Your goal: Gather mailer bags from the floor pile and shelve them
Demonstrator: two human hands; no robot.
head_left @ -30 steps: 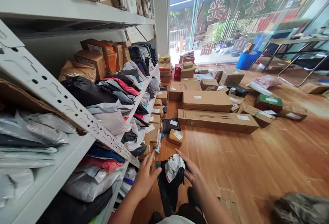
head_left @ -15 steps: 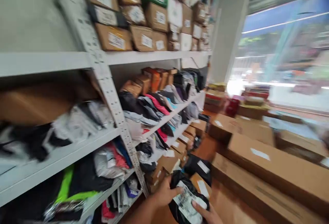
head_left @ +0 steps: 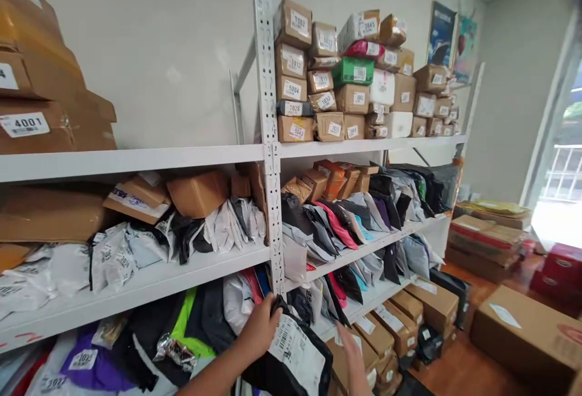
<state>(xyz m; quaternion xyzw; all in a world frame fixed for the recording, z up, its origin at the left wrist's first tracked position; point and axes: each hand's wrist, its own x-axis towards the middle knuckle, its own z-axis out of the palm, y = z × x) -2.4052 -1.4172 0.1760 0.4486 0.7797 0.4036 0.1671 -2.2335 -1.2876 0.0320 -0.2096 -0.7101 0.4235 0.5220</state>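
Observation:
My left hand [head_left: 259, 329] grips the top edge of a black plastic parcel [head_left: 291, 359] with a white barcode label, held up beside the white upright post [head_left: 273, 171] of the shelving. Close to the right of the parcel, my right hand [head_left: 348, 344] is blurred, fingers spread, holding nothing. Behind the hands the lower shelf [head_left: 354, 308] is packed with soft mailer bags in black, grey, pink and blue.
White metal shelves [head_left: 182, 156] carry numbered cardboard boxes [head_left: 345, 74] on top and mailer bags [head_left: 345, 220] in the middle. Small boxes [head_left: 409, 317] line the floor under the rack. Larger cartons [head_left: 522, 329] lie on the wooden floor at right.
My view has swung from the floor and window up to the shelving. The right hand has come off the black parcel, which the left hand has lifted towards the shelf post.

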